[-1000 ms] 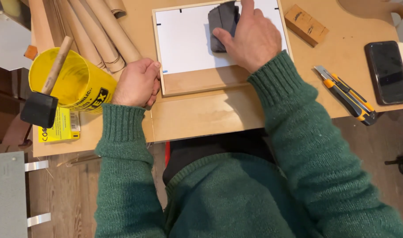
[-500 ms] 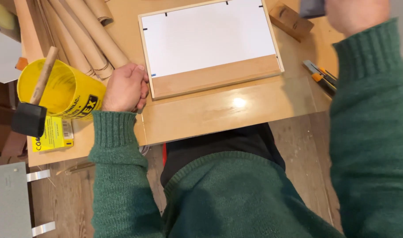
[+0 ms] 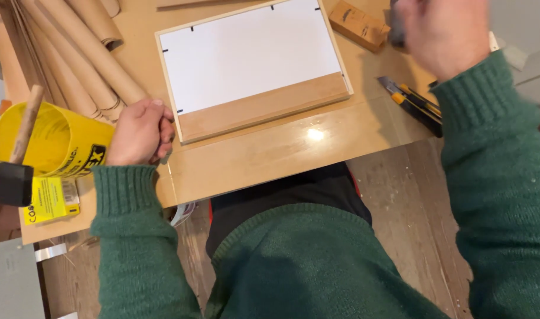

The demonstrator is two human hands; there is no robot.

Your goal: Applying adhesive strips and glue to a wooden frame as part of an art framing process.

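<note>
A wooden picture frame (image 3: 264,107) lies face down on the workbench (image 3: 282,156), with a white backing board (image 3: 252,56) held by small black tabs. My left hand (image 3: 141,133) rests as a closed fist on the bench, touching the frame's near left corner. Raised at the top right and blurred, my right hand (image 3: 444,35) is closed around a dark object (image 3: 396,32), of which only a small part shows. Both arms wear green knitted sleeves.
A yellow bucket (image 3: 57,145) at the left holds a rubber mallet (image 3: 26,125). Several cardboard tubes (image 3: 75,53) lie behind it. A small wooden block (image 3: 358,23) and utility knives (image 3: 415,103) sit to the right of the frame. A yellow label (image 3: 48,201) lies near the bench edge.
My right hand picked the dark object up off the white backing board and carried it up and to the right. My left fist stayed at the frame's corner.
</note>
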